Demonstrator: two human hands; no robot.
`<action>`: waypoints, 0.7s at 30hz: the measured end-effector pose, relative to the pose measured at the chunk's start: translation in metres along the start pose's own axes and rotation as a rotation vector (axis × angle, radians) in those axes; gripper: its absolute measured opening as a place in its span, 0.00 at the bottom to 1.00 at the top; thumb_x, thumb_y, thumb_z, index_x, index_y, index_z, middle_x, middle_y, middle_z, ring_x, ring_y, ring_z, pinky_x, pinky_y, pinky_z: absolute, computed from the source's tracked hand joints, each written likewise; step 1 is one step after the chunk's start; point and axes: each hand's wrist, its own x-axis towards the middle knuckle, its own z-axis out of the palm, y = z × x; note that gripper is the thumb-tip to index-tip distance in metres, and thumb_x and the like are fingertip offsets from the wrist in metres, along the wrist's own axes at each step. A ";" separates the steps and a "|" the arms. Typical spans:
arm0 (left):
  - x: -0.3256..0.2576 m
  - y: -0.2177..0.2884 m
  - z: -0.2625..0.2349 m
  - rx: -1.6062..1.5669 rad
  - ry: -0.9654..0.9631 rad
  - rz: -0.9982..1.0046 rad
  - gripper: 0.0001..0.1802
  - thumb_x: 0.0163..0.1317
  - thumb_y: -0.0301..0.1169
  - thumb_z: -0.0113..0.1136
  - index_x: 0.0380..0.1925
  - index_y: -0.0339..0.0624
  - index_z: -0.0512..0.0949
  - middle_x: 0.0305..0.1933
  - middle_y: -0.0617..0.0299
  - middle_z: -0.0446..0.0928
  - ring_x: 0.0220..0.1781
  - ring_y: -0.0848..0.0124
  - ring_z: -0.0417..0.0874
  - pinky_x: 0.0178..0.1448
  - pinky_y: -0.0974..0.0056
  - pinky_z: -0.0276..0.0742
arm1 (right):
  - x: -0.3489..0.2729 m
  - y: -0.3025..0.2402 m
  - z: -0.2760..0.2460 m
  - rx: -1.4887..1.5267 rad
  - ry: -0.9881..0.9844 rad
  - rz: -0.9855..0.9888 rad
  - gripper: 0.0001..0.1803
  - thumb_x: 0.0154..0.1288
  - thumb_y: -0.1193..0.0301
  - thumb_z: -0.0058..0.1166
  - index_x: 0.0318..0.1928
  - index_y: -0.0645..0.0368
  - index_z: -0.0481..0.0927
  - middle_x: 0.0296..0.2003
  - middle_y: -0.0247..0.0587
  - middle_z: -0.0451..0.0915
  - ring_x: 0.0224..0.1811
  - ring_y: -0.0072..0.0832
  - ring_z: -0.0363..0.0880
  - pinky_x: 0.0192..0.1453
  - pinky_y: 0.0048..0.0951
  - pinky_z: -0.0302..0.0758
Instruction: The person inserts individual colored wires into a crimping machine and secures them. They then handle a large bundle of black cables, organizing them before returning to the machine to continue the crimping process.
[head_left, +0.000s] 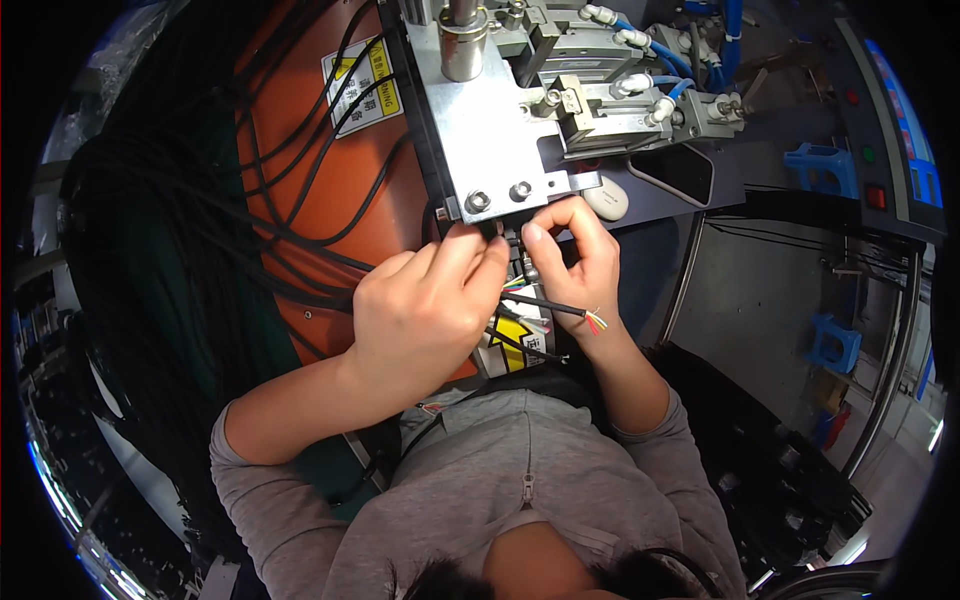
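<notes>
My left hand [425,300] is closed, its fingertips pressed together below the edge of a metal machine plate [480,140]. Black cables [545,303] run in under this hand from the left and come out past its fingers. One cable ends in stripped coloured wires [595,321], lying across my right wrist. More thin coloured wires [515,284] show between the hands. My right hand [583,255] pinches thumb and forefinger together beside a small dark fixture [514,240] under the plate. Whatever lies between those fingertips is too small and covered to make out.
Pneumatic cylinders [620,125] with blue tubes stand behind the plate. A white rounded case [605,199] and a phone [675,175] lie to the right. Many black cables [190,200] drape over the orange surface [290,130] at left. Blue stools [835,343] stand on the floor.
</notes>
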 end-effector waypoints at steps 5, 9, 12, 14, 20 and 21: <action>-0.007 0.005 -0.008 0.149 -0.112 0.002 0.07 0.49 0.24 0.61 0.31 0.38 0.79 0.25 0.66 0.67 0.23 0.78 0.75 0.24 0.72 0.68 | -0.004 0.008 -0.006 0.251 0.035 0.140 0.03 0.58 0.78 0.58 0.32 0.62 0.77 0.28 0.38 0.77 0.29 0.26 0.74 0.36 0.24 0.71; -0.006 0.000 -0.008 0.097 -0.106 -0.048 0.08 0.49 0.23 0.61 0.32 0.38 0.78 0.25 0.65 0.66 0.24 0.76 0.76 0.26 0.71 0.70 | 0.013 -0.013 -0.024 0.045 -0.342 -0.487 0.17 0.45 0.80 0.65 0.40 0.61 0.82 0.36 0.40 0.81 0.37 0.34 0.79 0.43 0.32 0.74; -0.007 -0.005 -0.009 -0.027 -0.109 0.006 0.09 0.51 0.24 0.61 0.34 0.37 0.79 0.28 0.63 0.70 0.25 0.74 0.77 0.28 0.71 0.72 | 0.013 -0.014 -0.015 0.112 -0.334 -0.518 0.14 0.44 0.78 0.66 0.36 0.62 0.83 0.35 0.41 0.81 0.36 0.34 0.80 0.42 0.31 0.74; -0.003 -0.007 -0.010 -0.088 -0.027 0.091 0.11 0.52 0.26 0.61 0.37 0.37 0.79 0.33 0.61 0.73 0.27 0.72 0.78 0.30 0.71 0.73 | 0.012 -0.012 -0.019 0.136 -0.286 -0.486 0.12 0.46 0.78 0.67 0.34 0.62 0.83 0.33 0.41 0.82 0.35 0.33 0.80 0.41 0.30 0.74; 0.004 -0.002 -0.016 -0.196 0.165 0.268 0.16 0.51 0.28 0.65 0.40 0.34 0.81 0.38 0.54 0.79 0.27 0.70 0.80 0.25 0.71 0.72 | 0.001 -0.016 -0.034 0.268 -0.200 -0.485 0.14 0.46 0.84 0.66 0.35 0.62 0.81 0.33 0.43 0.82 0.35 0.33 0.80 0.41 0.30 0.75; 0.002 -0.003 -0.012 -0.187 0.139 0.242 0.15 0.53 0.29 0.64 0.40 0.34 0.81 0.34 0.58 0.77 0.25 0.73 0.78 0.24 0.71 0.70 | -0.001 -0.020 -0.027 0.345 -0.175 -0.502 0.15 0.46 0.84 0.66 0.36 0.62 0.80 0.33 0.43 0.82 0.35 0.33 0.81 0.41 0.30 0.75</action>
